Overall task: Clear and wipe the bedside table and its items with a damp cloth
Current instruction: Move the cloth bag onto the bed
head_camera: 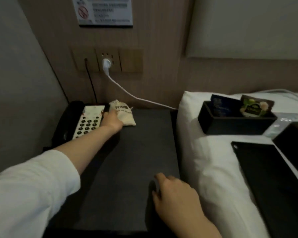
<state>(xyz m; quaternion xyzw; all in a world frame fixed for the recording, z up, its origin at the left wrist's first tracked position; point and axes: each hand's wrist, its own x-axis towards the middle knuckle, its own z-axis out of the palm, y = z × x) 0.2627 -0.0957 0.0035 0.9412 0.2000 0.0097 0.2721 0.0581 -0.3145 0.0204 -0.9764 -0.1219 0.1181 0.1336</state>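
At the far left of the bedside table sits a black telephone with a pale keypad, and just right of it the left hand has reached to the back of the table and lies on a small cloth pouch with printed characters. The fingers are on the pouch's left side, against the telephone, but whether they curl round the pouch or only rest on it I cannot tell. The step in hand looks like clearing: these 2 things seem to be the last left on the table. To do it well, the pouch should be gathered whole instead of dragged, and lifted clear of the white cable that runs from the wall socket across to the bed. The telephone, tethered by its own dark cord, is probably better shifted or lifted in place than carried off. Nearer the front, the right hand rests on the dark tabletop with loosely bent fingers and holds nothing; no damp cloth is in view. To the right, on the white bedding, stands a black open box holding 2 upright items: a dark blue card or packet and a sachet with a green and white picture. Beside it lies a flat black tray, which appears bare.
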